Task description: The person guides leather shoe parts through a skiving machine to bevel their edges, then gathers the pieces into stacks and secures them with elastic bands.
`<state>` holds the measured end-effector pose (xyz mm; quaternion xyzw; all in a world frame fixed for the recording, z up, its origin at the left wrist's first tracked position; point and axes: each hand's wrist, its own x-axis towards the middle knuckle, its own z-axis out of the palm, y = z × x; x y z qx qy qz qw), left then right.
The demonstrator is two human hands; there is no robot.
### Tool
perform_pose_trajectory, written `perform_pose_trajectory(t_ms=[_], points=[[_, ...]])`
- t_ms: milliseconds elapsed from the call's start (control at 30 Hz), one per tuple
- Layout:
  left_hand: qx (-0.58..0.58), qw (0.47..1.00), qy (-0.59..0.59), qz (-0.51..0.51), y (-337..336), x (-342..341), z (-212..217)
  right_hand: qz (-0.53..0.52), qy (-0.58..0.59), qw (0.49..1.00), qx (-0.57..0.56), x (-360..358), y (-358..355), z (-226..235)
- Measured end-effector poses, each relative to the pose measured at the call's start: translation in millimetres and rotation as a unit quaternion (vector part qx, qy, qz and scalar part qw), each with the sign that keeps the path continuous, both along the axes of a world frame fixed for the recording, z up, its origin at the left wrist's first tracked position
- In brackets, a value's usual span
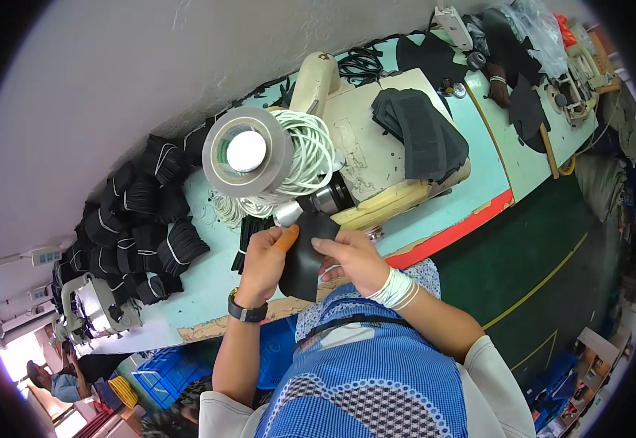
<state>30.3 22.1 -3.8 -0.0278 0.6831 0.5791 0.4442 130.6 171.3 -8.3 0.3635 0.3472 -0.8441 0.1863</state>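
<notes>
A curved, smooth black sheet piece (305,255), like leather or rubber, hangs between my hands just in front of the machine's metal cylinder end. My left hand (263,255) pinches its left edge; an orange finger cover is on one finger and a dark watch on the wrist. My right hand (358,259) grips the right edge with the thumb on top and the other fingers partly hidden behind it. Several loops of white string circle my right wrist. The cream machine (351,139) stands directly beyond, and a stack of black pieces (427,142) rests on it.
A large tape roll (219,171) and white cord coils (310,142) sit left of the machine. Tied black bundles (139,197) crowd the bench along the wall. Another machine (95,306) stands far left near a person (66,383). Blue crates (168,376) are below the bench.
</notes>
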Motion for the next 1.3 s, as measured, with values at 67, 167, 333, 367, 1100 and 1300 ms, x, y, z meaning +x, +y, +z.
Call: perform_pose_trajectory(t_ms=[67, 167, 333, 367, 1100, 1300], points=[[-0.016, 0.999, 0.025, -0.019, 7.8, 2.9, -5.0, 0.012, -0.009, 1.0, 0.003, 3.9, 1.7, 3.5], [-0.012, 0.993, 0.066, -0.098, 28.4, 15.4, 11.7, -0.082, 0.13, 0.959, 0.237, 35.7, 2.5, 4.1], [0.084, 0.986, -0.118, -0.082, 15.6, 45.0, 41.2, -0.135, 0.167, 0.673, 0.708, 50.1, 50.3, 84.3], [0.093, 0.984, -0.119, -0.091, 23.2, 45.9, 38.4, -0.172, 0.169, 0.549, 0.8, 37.9, 65.2, 89.4], [0.007, 1.0, 0.016, -0.011, 250.4, 3.5, 33.1, 0.016, 0.23, 0.695, 0.681, 11.8, 212.3, 2.2], [0.064, 0.988, 0.142, -0.022, 267.6, 29.5, 31.9, -0.069, 0.249, 0.823, 0.506, 34.9, 242.2, -14.6]])
